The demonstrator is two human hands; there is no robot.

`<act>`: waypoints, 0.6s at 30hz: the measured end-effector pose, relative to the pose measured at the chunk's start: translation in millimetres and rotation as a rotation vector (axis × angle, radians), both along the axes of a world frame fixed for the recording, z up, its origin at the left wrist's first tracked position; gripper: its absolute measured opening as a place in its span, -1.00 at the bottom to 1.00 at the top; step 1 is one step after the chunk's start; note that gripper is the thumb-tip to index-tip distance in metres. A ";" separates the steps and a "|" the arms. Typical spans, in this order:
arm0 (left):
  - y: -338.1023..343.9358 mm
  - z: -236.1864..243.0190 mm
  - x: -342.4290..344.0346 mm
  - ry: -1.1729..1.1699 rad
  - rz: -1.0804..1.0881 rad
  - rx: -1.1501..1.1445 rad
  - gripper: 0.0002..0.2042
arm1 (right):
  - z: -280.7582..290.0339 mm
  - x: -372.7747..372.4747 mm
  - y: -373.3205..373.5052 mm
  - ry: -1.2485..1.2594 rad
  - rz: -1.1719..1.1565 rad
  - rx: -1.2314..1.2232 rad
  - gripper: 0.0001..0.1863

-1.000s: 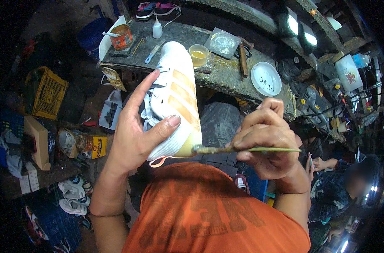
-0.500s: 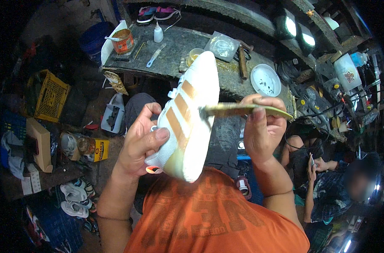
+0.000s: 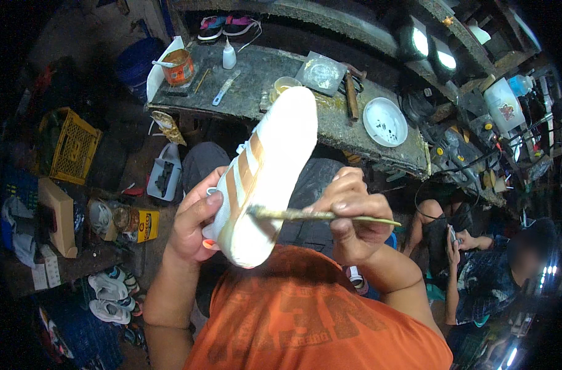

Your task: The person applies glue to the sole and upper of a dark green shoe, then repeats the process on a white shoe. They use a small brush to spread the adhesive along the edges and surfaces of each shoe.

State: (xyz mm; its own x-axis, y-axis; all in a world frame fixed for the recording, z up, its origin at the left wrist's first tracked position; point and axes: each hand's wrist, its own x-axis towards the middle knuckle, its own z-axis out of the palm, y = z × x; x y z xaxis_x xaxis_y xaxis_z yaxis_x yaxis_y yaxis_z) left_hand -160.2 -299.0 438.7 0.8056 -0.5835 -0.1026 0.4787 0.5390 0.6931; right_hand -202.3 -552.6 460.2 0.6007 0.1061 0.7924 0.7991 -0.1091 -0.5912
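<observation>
A white sneaker [image 3: 281, 142] with tan side stripes is tipped so its pale underside faces up, toe pointing away from me. My left hand [image 3: 197, 213] is closed around its heel and ankle opening, thumb on the side. Between the fingers and thumb of my right hand [image 3: 358, 216] is a thin brush [image 3: 305, 215] with a greenish-yellow handle. Its dark tip meets the shoe's underside near the edge, toward the heel. The fingers behind the shoe are hidden.
Across the workbench [image 3: 250, 92] stand an orange can [image 3: 179, 68], a white squeeze bottle [image 3: 229, 57], a spatula [image 3: 225, 88], a hammer [image 3: 352, 98] and a white bowl [image 3: 385, 122]. A yellow crate [image 3: 71, 146] is at left. Another person [image 3: 484, 271] sits at right holding a phone.
The brush tip has moved left and down along the underside toward the heel, with my right hand following. The sneaker has turned slightly, showing more of its underside.
</observation>
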 end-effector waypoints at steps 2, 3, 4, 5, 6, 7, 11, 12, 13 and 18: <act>0.8 -1.5 -3.7 -0.004 0.012 -0.007 -0.36 | 2.3 4.7 1.2 0.109 -0.067 0.097 -0.83; 1.5 -1.9 -5.7 -0.004 0.016 -0.009 -0.36 | 3.5 10.0 1.2 0.125 -0.072 0.179 -0.84; 2.6 -2.6 -7.1 -0.018 0.029 0.027 -0.35 | 4.4 18.1 -0.5 0.156 -0.171 0.272 -0.84; 3.9 -3.1 -7.8 -0.036 0.025 0.035 -0.35 | 7.1 24.6 -4.8 0.190 -0.368 0.302 -0.82; 5.6 -3.6 -8.4 -0.053 0.023 0.042 -0.34 | 10.2 32.6 -11.2 0.203 -0.414 0.299 -0.82; 7.6 -4.1 -9.2 -0.070 0.020 0.048 -0.34 | 13.5 37.0 -16.9 0.219 -0.459 0.296 -0.82; 14.4 -7.2 -13.0 -0.024 0.097 0.045 -0.34 | 18.3 41.3 -24.7 0.008 -0.554 0.208 -0.81; 14.8 -8.7 -13.9 -0.021 0.099 0.035 -0.34 | 17.4 40.6 -22.3 -0.107 -0.547 0.137 -0.79; 14.6 -10.3 -14.5 -0.018 0.098 0.025 -0.34 | 16.9 39.7 -19.9 -0.208 -0.549 0.044 -0.77; 17.3 -18.0 -13.2 -0.030 0.134 0.042 -0.29 | 17.2 11.9 -8.2 -0.151 -0.279 -0.311 -0.79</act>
State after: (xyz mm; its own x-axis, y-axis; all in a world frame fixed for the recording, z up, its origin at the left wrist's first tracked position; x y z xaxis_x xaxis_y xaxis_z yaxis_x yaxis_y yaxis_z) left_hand -173.4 -281.7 420.7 0.8789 -0.4666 -0.0991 0.3833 0.5671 0.7290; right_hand -190.4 -560.8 477.5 0.5203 0.2036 0.8293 0.7885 -0.4874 -0.3750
